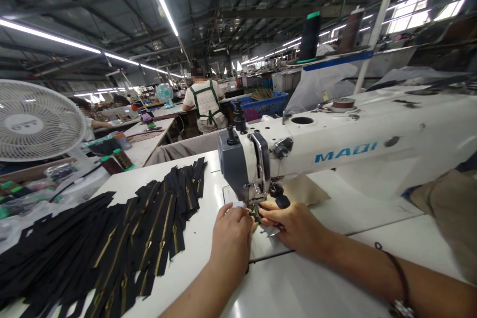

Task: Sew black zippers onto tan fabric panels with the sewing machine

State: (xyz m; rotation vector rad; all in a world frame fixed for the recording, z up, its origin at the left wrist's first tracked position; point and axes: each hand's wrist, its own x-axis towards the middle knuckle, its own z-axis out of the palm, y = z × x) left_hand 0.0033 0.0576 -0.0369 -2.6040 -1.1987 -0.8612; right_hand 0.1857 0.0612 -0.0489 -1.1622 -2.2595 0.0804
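Note:
Both hands meet under the head of a white sewing machine (253, 179), close to its presser foot (255, 207). My left hand (233, 233) is closed, its fingers curled together at the left of the foot, beside a small white piece (238, 204). My right hand (298, 226) is closed too, with thumb and fingers drawn together at the right of the foot. Whatever lies between the fingertips is small and mostly hidden. Behind the right hand, a beige fabric piece (307, 190) lies on the machine bed.
Black zippers with brass teeth (149, 233) spread over the table at left. A white fan (37, 124) and thread spools (122, 159) stand beyond them. Past the machine are a blue basket (261, 107), a tall black thread cone (310, 37) and a seated co-worker (204, 99).

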